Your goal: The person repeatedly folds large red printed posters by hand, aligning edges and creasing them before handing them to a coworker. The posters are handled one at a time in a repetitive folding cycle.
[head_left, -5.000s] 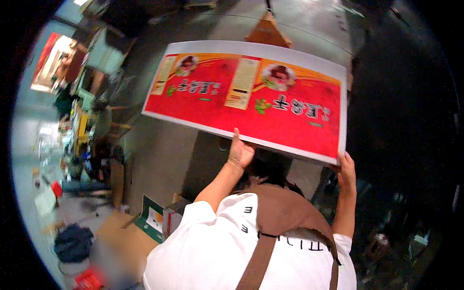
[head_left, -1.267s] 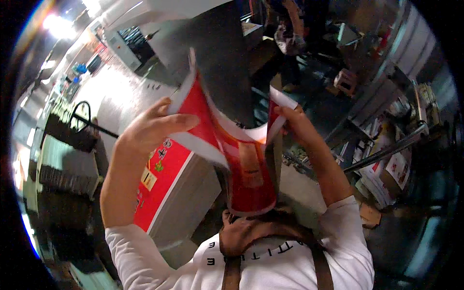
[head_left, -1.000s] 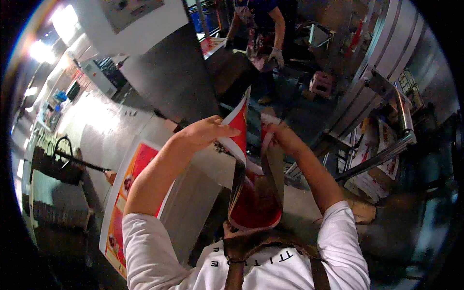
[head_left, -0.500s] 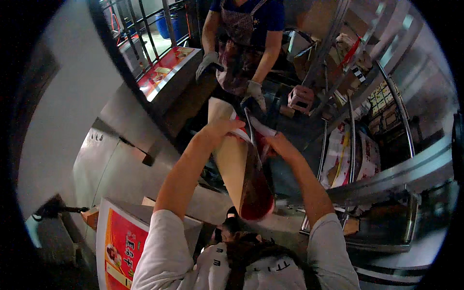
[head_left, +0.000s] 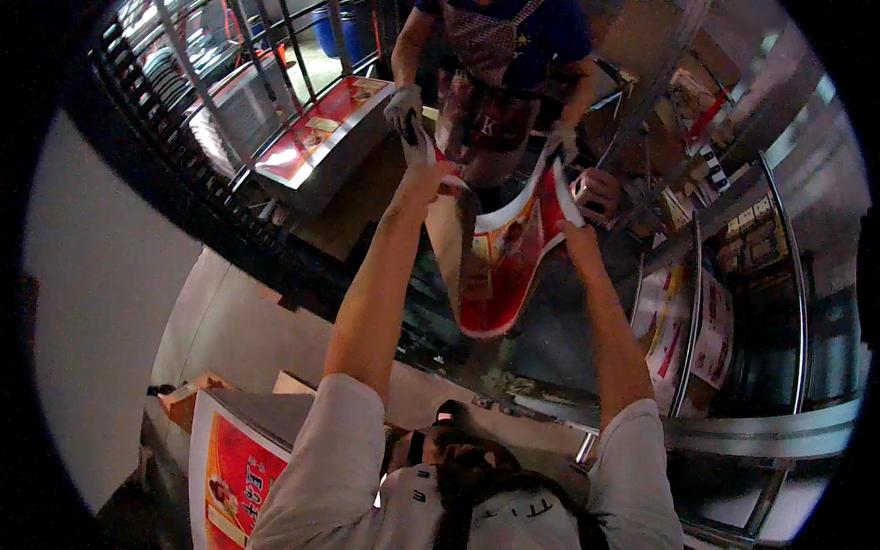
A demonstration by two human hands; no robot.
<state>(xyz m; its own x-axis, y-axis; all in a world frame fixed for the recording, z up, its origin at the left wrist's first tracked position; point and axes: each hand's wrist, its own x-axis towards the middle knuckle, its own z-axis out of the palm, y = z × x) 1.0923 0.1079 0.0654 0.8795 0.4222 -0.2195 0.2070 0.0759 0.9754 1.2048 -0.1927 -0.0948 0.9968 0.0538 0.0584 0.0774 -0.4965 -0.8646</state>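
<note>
Your grip, L hand [head_left: 425, 178] & R hand [head_left: 577, 236], clamped on red sheet [head_left: 495, 307]; prob light, floppy, creases easily; hold opp edges

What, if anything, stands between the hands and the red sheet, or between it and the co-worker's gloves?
Nothing visible: the left hand and right hand hold the red sheet directly, and the co-worker's gloves are at its far corners. Metal rails stand off to the right.

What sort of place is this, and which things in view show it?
Probably a printing or packaging workshop: the signs are a large bent printed sheet, a red-topped stack at upper left, and a gloved, aproned co-worker.
</note>
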